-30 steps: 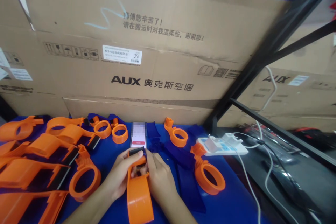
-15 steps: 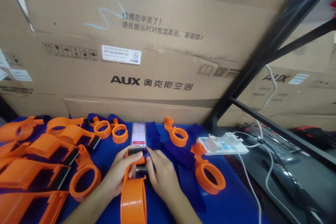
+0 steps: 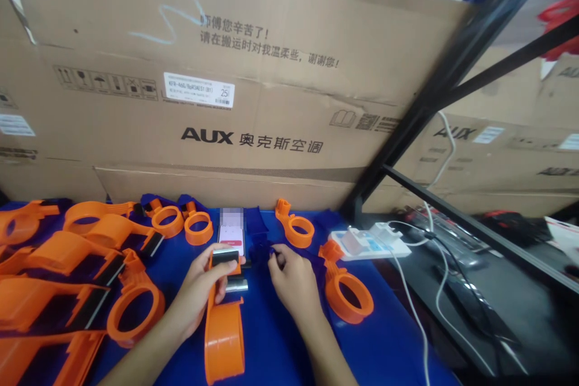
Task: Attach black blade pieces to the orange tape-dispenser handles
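Observation:
My left hand (image 3: 203, 280) is closed around the head of an orange tape dispenser (image 3: 224, 338), thumb across its black strip; its empty ring hangs toward me. A shiny metallic roller (image 3: 236, 284) shows beside my fingers. Right of it, my right hand (image 3: 294, 274) is curled over thin dark blue material (image 3: 261, 255), its fingertips pinching at it; exactly what they grip is partly hidden. Just beyond the dispenser, a phone (image 3: 231, 241) with a lit screen lies on the blue surface.
Several orange dispensers (image 3: 136, 313) crowd the left side. Two more, one an orange dispenser (image 3: 349, 298), lie to the right. A white power strip (image 3: 368, 245) with cables sits at the right edge. A large cardboard box (image 3: 253, 114) and a black rack post (image 3: 407, 126) stand behind.
My right hand has moved right, away from the dispenser head, to the dark blue material. My left hand still holds the dispenser. The dark blue material beside my right arm has shifted.

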{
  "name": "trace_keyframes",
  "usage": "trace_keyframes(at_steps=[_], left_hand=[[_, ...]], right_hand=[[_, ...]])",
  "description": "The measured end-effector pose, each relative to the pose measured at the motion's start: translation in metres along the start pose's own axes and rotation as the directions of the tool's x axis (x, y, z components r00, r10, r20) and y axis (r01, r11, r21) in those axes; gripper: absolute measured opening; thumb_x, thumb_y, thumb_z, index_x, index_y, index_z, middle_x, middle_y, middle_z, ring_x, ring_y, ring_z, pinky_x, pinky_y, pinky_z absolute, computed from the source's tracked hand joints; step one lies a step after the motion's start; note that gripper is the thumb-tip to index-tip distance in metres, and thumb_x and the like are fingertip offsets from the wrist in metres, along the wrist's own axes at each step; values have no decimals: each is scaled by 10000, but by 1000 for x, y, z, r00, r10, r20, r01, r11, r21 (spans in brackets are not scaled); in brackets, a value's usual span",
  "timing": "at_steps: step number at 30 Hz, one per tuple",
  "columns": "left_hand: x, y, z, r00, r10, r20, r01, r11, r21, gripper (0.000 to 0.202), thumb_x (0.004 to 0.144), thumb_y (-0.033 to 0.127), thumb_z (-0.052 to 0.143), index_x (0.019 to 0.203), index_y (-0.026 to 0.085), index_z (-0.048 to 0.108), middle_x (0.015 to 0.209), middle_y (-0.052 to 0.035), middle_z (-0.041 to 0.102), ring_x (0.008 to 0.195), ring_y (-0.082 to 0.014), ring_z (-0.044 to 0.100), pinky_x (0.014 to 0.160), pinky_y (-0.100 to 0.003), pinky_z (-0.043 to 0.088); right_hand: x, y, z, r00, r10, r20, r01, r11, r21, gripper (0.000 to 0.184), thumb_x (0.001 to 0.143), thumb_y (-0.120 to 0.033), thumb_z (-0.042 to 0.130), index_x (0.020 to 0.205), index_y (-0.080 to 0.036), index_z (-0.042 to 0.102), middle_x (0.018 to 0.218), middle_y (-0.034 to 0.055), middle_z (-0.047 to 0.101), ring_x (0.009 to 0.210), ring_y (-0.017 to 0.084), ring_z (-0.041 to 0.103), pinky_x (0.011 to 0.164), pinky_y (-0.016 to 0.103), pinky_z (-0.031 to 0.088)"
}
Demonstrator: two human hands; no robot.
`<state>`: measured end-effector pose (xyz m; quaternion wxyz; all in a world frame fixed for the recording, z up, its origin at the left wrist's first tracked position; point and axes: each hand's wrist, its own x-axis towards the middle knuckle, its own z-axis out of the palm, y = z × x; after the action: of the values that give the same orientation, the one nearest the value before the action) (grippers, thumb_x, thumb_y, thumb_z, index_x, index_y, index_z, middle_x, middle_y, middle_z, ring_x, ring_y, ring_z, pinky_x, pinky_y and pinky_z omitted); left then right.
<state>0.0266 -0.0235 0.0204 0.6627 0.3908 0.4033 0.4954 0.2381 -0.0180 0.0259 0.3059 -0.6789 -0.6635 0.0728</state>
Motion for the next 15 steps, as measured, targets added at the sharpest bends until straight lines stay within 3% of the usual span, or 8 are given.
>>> trace_keyframes(at_steps=[4, 6, 8, 12, 15], left_hand=[[0, -5, 2, 998, 4, 59, -7, 999, 51, 330, 828, 328, 799, 1110, 220, 665, 1048, -57, 740, 445, -29, 418, 386, -183, 327], [-1, -7, 3, 998, -2, 69, -3, 997, 73, 336, 829, 327, 800, 1116, 225, 660, 1038, -51, 738, 437, -25, 411, 378, -178, 322], [-1, -8, 3, 997, -12, 75, 6, 996, 84, 339, 829, 324, 800, 1120, 227, 658, 935, -24, 730, 424, -27, 403, 375, -174, 321], [-1, -8, 4, 994, -53, 94, 50, 998, 34, 378, 819, 344, 814, 1138, 217, 657, 764, 11, 676, 432, -48, 427, 381, -168, 337], [-2, -7, 7, 990, -94, 110, 96, 995, -17, 428, 814, 408, 824, 1153, 207, 657, 818, -20, 700, 452, -52, 448, 386, -168, 350]], right_hand=[[-1, -1, 0, 999, 2, -33, 1, 996, 87, 305, 958, -215, 535, 1231, -218, 672, 797, 22, 741, 705, 207, 696, 611, 267, 448], [-3, -5, -3, 998, -55, -44, 63, 980, 189, 305, 984, -235, 523, 1253, -211, 665, 839, 34, 743, 707, 199, 683, 613, 271, 475], [-5, -10, -7, 981, -190, -41, 193, 932, 306, 314, 997, -267, 540, 1286, -221, 654, 929, 51, 740, 762, 195, 678, 644, 276, 514], [-10, -23, -12, 861, -509, 1, 460, 779, 426, 369, 961, -227, 609, 1326, -262, 648, 1177, 90, 678, 1032, 228, 660, 864, 352, 572], [-11, -27, -12, 827, -561, 26, 499, 755, 425, 354, 959, -193, 614, 1298, -282, 670, 1222, 96, 648, 1091, 241, 641, 933, 406, 569]])
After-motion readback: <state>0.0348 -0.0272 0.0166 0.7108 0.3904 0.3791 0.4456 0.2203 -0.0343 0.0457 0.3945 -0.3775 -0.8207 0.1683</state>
